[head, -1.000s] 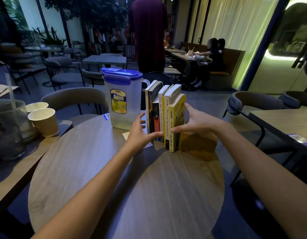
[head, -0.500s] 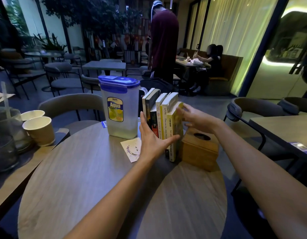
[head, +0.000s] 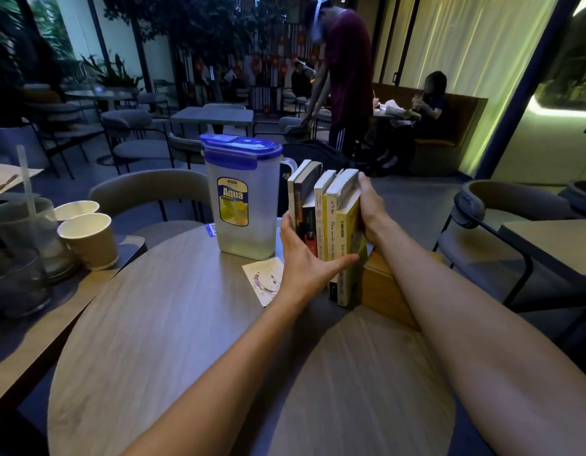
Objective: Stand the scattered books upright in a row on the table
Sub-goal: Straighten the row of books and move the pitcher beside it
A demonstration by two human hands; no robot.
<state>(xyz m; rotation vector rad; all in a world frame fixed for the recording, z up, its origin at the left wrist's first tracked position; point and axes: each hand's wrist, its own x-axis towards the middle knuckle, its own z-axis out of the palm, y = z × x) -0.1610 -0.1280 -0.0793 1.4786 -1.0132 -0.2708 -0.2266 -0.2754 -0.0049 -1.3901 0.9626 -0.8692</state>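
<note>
Several books (head: pixel 331 222) stand upright in a row, spines toward me, on the round wooden table (head: pixel 173 340). The rightmost is a yellow book (head: pixel 349 251). My left hand (head: pixel 304 261) presses flat against the left side of the row, thumb stretched across the spines low down. My right hand (head: pixel 370 209) lies flat against the right face of the yellow book, fingers up at its top edge. The row is squeezed between both hands.
A plastic water jug with a blue lid (head: pixel 242 199) stands just left of the books. A paper card (head: pixel 265 278) lies in front of it. A wooden box (head: pixel 383 284) sits right of the row. Paper cups (head: pixel 87 238) are on the neighbouring table.
My right hand has risen from low on the yellow book to its top edge. My left hand has flattened against the row's left side. The camera moved closer.
</note>
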